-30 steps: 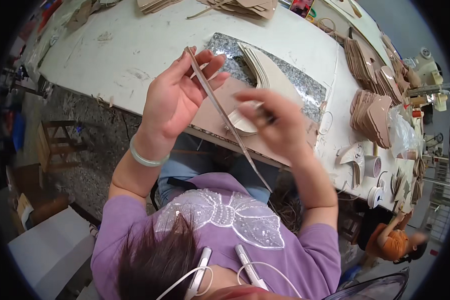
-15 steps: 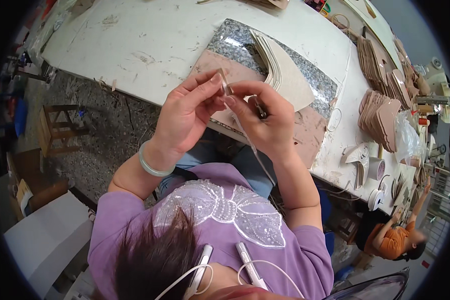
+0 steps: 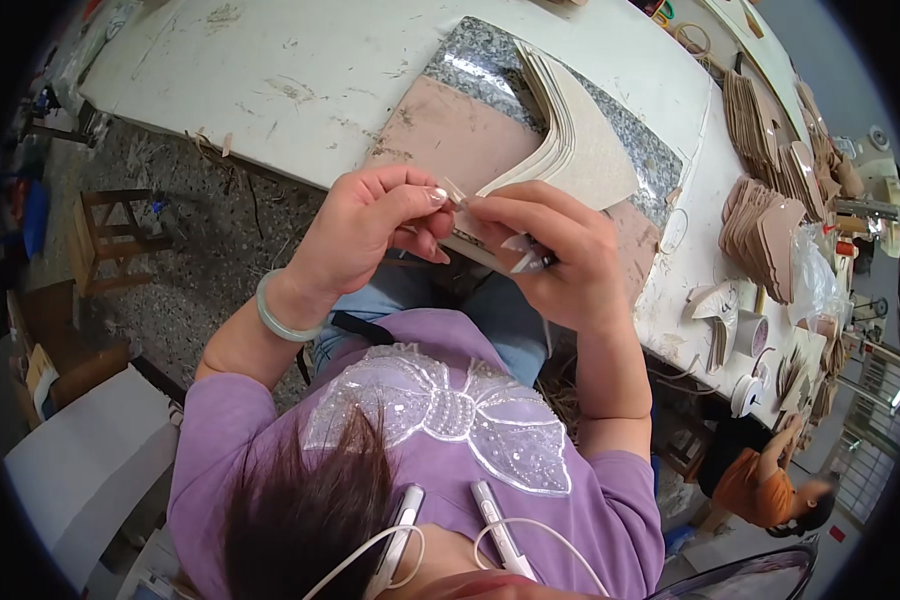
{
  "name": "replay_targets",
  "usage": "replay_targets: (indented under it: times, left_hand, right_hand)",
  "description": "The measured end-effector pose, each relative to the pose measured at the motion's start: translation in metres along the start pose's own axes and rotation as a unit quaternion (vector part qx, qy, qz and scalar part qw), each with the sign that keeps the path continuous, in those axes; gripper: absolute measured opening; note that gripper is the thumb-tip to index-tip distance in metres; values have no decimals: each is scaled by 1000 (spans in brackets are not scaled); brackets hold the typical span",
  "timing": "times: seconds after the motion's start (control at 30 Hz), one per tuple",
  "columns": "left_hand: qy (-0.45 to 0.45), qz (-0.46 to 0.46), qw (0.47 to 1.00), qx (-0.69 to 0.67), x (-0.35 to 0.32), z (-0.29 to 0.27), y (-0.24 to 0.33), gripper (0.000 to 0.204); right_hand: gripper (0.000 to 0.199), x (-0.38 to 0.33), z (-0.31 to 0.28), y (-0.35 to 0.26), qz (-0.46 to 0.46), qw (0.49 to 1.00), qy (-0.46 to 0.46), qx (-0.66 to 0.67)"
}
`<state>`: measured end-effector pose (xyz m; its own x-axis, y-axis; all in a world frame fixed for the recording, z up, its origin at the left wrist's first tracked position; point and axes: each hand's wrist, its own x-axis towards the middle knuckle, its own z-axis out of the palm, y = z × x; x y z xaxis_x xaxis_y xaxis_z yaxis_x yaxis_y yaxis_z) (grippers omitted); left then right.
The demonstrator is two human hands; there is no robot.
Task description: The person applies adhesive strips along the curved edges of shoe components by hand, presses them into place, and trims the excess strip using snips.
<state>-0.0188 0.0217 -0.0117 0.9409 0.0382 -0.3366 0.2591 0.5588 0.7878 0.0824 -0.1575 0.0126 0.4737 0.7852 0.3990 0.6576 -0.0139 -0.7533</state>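
Note:
My left hand point(image 3: 370, 222) is closed in a pinch, thumb and forefinger on the end of a narrow pale strip point(image 3: 454, 190). Facing it, my right hand point(image 3: 568, 248) pinches the same strip with its fingertips. A small metal tool point(image 3: 532, 256) is tucked within the right palm; fingers cover most of it, so its kind is unclear. Just beyond the hands lies a fanned stack of curved beige pieces point(image 3: 585, 135). It rests across a speckled stone slab point(image 3: 475, 65) and a pinkish board point(image 3: 450, 130).
The white table point(image 3: 310, 90) bears scuffs and scraps. To the right are stacks of tan cut pieces point(image 3: 755, 225), a clear plastic bag point(image 3: 812, 265), a tape roll point(image 3: 752, 335) and a white spool point(image 3: 746, 395). A wooden stool point(image 3: 120, 240) stands left; a person in orange point(image 3: 755, 485) works at right.
My hands have come slightly lower and the right one has turned, showing more of the metal tool. The pale cord that trailed toward my lap is now mostly hidden. The other person's raised arm has dropped.

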Motion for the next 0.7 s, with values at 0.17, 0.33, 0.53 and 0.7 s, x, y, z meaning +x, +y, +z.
replay_targets:
  times: [0.17, 0.33, 0.53, 0.7]
  left_hand:
    - [20, 41, 999, -16, -3, 7, -8, 19]
    - [47, 142, 983, 108, -9, 23, -14, 18]
    - [26, 217, 942, 256, -13, 26, -17, 15]
    - [3, 258, 887, 384, -14, 33, -7, 11]
  right_hand:
    - [26, -2, 1, -7, 66, 996, 57, 16]
    - [24, -10, 7, -9, 59, 996, 55, -40]
    - [22, -14, -5, -6, 84, 996, -10, 13]
    - [21, -19, -15, -3, 87, 993, -79, 16]
